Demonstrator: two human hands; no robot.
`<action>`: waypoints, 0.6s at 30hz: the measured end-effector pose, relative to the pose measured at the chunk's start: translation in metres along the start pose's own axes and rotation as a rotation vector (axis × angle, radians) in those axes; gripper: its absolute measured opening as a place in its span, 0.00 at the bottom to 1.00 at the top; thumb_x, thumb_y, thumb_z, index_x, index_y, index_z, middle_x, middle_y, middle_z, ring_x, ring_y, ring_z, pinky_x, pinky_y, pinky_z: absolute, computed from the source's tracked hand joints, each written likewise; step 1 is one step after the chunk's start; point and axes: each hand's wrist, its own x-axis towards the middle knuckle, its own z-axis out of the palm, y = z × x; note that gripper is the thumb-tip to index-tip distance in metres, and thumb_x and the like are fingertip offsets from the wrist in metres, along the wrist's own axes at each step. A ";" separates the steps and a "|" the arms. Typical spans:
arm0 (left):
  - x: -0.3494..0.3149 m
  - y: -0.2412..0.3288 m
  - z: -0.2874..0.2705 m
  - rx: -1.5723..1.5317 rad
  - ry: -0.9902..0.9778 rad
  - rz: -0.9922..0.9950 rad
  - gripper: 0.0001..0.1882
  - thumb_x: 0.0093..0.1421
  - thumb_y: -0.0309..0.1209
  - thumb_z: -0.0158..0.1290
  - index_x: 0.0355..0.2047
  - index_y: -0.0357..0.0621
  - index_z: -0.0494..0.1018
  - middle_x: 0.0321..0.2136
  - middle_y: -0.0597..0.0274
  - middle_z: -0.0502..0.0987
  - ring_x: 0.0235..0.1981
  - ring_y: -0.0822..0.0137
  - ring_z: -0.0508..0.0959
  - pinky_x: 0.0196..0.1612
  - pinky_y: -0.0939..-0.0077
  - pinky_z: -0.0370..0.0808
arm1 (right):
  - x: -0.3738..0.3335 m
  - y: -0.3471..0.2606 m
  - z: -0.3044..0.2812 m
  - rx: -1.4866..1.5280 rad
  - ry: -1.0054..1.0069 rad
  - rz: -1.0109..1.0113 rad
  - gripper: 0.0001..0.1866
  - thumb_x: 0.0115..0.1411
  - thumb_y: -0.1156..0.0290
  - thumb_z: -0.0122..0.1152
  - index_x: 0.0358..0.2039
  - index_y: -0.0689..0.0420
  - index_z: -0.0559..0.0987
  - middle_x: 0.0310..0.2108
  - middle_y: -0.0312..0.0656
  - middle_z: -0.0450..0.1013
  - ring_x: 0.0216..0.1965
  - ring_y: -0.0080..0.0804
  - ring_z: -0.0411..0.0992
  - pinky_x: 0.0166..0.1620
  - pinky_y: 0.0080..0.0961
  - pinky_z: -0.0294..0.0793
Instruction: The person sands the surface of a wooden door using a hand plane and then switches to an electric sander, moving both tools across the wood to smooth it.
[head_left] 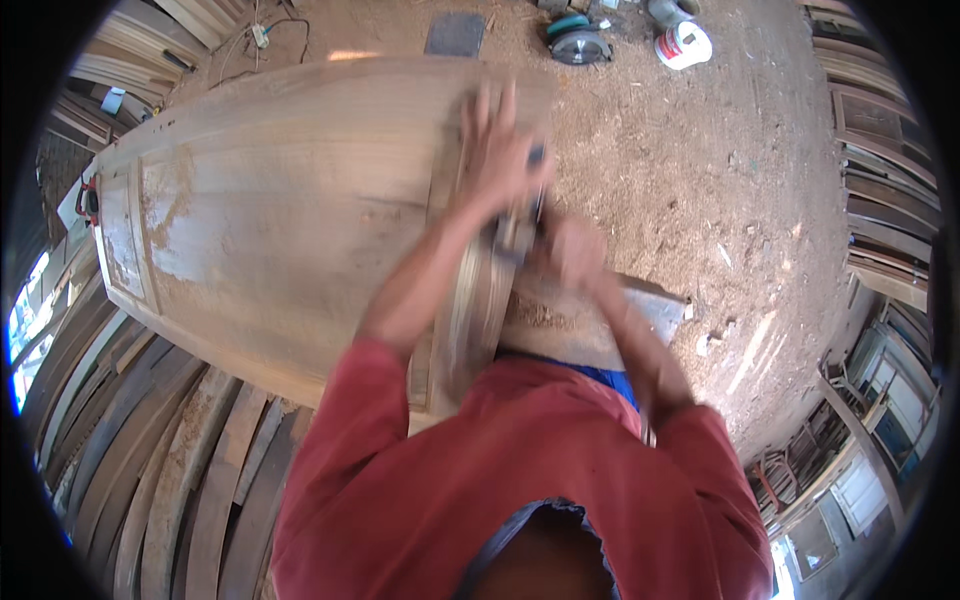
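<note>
A hand plane [516, 232], dark-bodied and smeared by motion, sits on a long wooden board [468, 325] that runs up the picture in front of me. My left hand [497, 160] is at the plane's front end, its thumb side against the tool and some fingers stretched forward over the wood. Behind and to the right, my right hand [578, 252] is closed at the plane's rear; the blur hides its exact grip. To the left, beside the board, lies a large wooden door panel [290, 200] with sawdust on it.
A wooden surface [570, 340] with shavings extends right of the board. On the dusty floor ahead are a circular saw [580, 46], a white bucket [683, 46] and a dark flat square [454, 35]. Planks [160, 480] are stacked at left; more timber [885, 200] lines the right.
</note>
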 end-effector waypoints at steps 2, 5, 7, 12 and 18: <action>0.091 -0.014 0.004 0.031 0.092 -0.028 0.14 0.55 0.44 0.59 0.40 0.58 0.83 0.74 0.35 0.52 0.75 0.26 0.44 0.72 0.23 0.35 | 0.066 -0.005 -0.069 0.001 0.197 -0.032 0.26 0.54 0.60 0.72 0.49 0.57 0.74 0.31 0.51 0.80 0.33 0.51 0.80 0.35 0.46 0.78; 0.131 -0.002 0.010 -0.036 0.069 0.002 0.14 0.55 0.44 0.59 0.41 0.59 0.83 0.74 0.37 0.52 0.75 0.27 0.45 0.72 0.24 0.35 | 0.094 0.031 -0.084 -0.142 0.259 -0.081 0.27 0.55 0.60 0.71 0.52 0.56 0.73 0.31 0.50 0.80 0.32 0.49 0.80 0.34 0.44 0.78; 0.095 -0.005 0.010 -0.038 -0.034 -0.024 0.13 0.55 0.44 0.59 0.39 0.58 0.83 0.75 0.40 0.53 0.75 0.28 0.44 0.72 0.25 0.36 | 0.061 0.011 -0.064 0.007 0.110 0.006 0.38 0.53 0.34 0.72 0.48 0.56 0.75 0.30 0.46 0.79 0.29 0.41 0.78 0.33 0.40 0.79; -0.022 0.013 0.011 -0.005 -0.078 0.029 0.11 0.54 0.43 0.60 0.33 0.54 0.83 0.75 0.42 0.52 0.76 0.31 0.43 0.71 0.23 0.37 | -0.029 -0.011 0.005 -0.009 -0.088 0.068 0.27 0.54 0.58 0.70 0.51 0.57 0.76 0.30 0.52 0.80 0.33 0.50 0.82 0.37 0.44 0.81; 0.143 -0.003 0.013 0.026 0.051 0.068 0.16 0.56 0.48 0.61 0.40 0.55 0.82 0.74 0.37 0.53 0.76 0.31 0.42 0.71 0.24 0.38 | 0.094 0.024 -0.092 0.022 0.227 -0.014 0.33 0.57 0.59 0.70 0.59 0.60 0.73 0.36 0.53 0.81 0.38 0.55 0.81 0.41 0.48 0.80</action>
